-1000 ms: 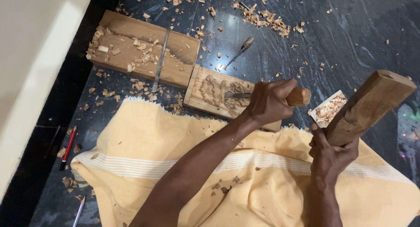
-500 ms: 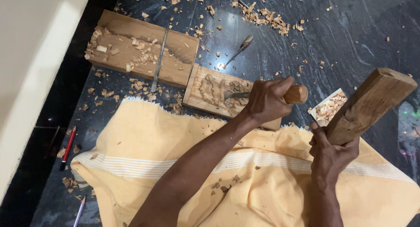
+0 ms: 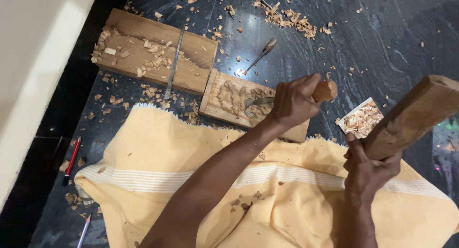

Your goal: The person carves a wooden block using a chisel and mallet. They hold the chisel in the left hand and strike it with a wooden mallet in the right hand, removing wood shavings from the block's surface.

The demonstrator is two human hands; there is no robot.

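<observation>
My left hand [image 3: 292, 103] grips a chisel by its round wooden handle [image 3: 326, 91], and the blade rests on a carved wooden panel [image 3: 228, 98] lying on the dark floor. Further right, my right hand [image 3: 370, 169] clasps a thick wooden mallet [image 3: 420, 112], held raised and tilted up to the right, apart from the chisel. Between the two hands a small picture card [image 3: 362, 119] showing a carved pattern lies on the floor.
A yellow cloth [image 3: 162, 171] covers my lap below the panel. A chip-strewn plank [image 3: 153, 52] with a thin metal tool [image 3: 173, 61] on it lies at upper left. There are also a spare chisel [image 3: 260, 54], a red pencil [image 3: 71, 159], another pencil [image 3: 83, 231], scattered shavings and a white wall [image 3: 28, 61].
Almost nothing differs: the chisel hand has shifted very slightly on the panel, and the mallet stays raised at the right.
</observation>
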